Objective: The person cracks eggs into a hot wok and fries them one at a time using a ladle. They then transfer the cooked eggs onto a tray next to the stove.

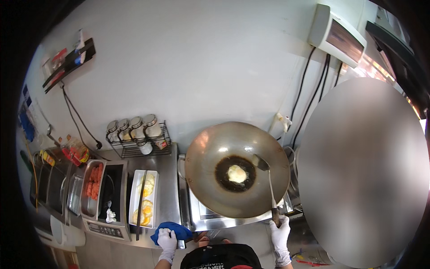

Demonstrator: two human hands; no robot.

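My gloved right hand [280,230] grips the dark handle of a metal wok spatula [271,188], whose blade rests on the inner right side of a large wok [205,188]. An egg [237,174] lies in dark oil at the wok's bottom. My gloved left hand [167,237] is on a bunched blue cloth [181,231] at the counter's front edge; the cloth lies under its curled fingers. Left of the wok, a white rectangular tray [133,201] holds several fried eggs [146,208], with a pair of dark chopsticks [141,205] laid lengthwise across it.
A wire rack [134,153] with several lidded jars [152,125] stands against the wall. Further left are an induction cooker [112,191], a metal pan [89,210] of reddish sausages and sauce bottles [72,151]. A blurred oval hides the right side. Cables hang behind the wok.
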